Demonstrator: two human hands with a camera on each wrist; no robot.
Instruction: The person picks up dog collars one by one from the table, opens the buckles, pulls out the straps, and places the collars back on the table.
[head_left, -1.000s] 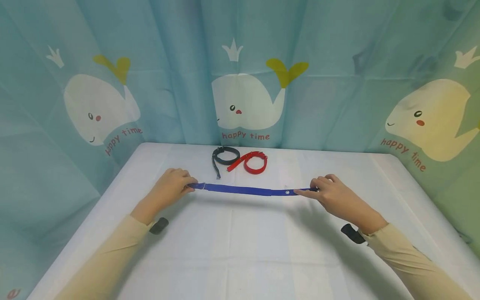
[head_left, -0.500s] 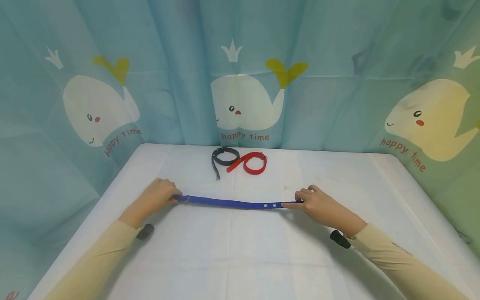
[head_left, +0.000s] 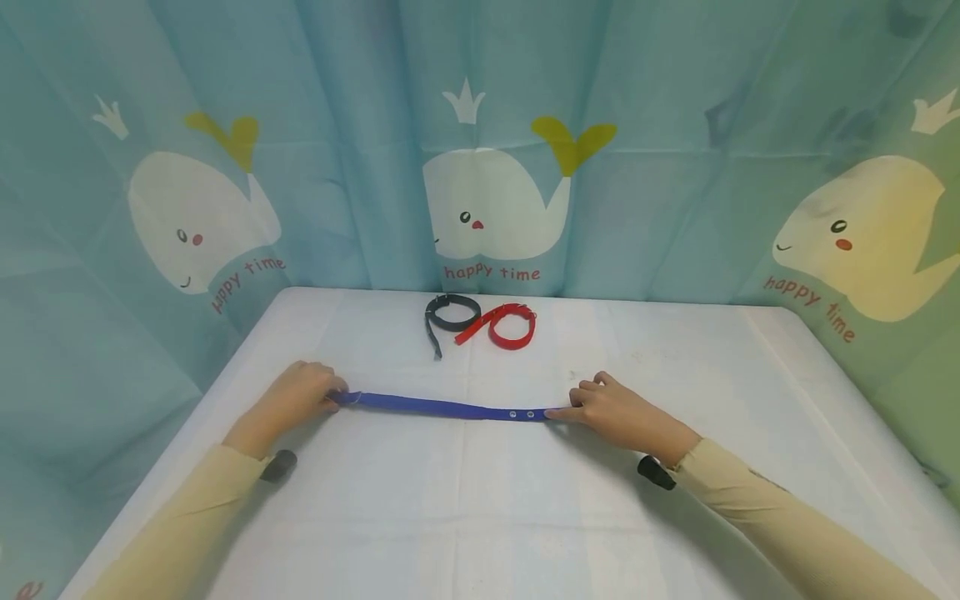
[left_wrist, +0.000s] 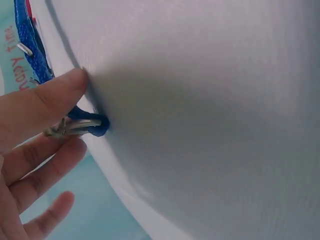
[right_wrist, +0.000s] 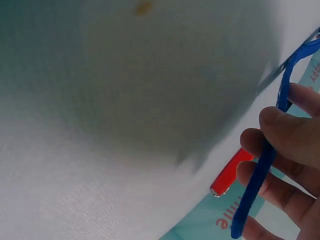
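A blue collar (head_left: pixel 420 406) with metal eyelets is stretched out straight between my two hands, low over the table. My left hand (head_left: pixel 296 396) pinches its buckle end between thumb and fingers. In the left wrist view, the metal buckle (left_wrist: pixel 75 126) shows just under the thumb, and the strap runs up past it. My right hand (head_left: pixel 611 412) pinches the strap near the other end, index finger pointing along it beside the eyelets. The right wrist view shows the free tip (right_wrist: pixel 240 225) of the blue collar hanging past the fingers.
Behind the blue collar, a black collar (head_left: pixel 431 317) and a red collar (head_left: pixel 512 343) lie looped side by side on the white-covered table (head_left: pixel 465 517). A teal curtain (head_left: pixel 360 167) with whale prints hangs along the table's far edge and sides.
Both hands have moved left and nearer to me, carrying the blue collar with them, and it is lower to the table. The black and red collars have stayed put.
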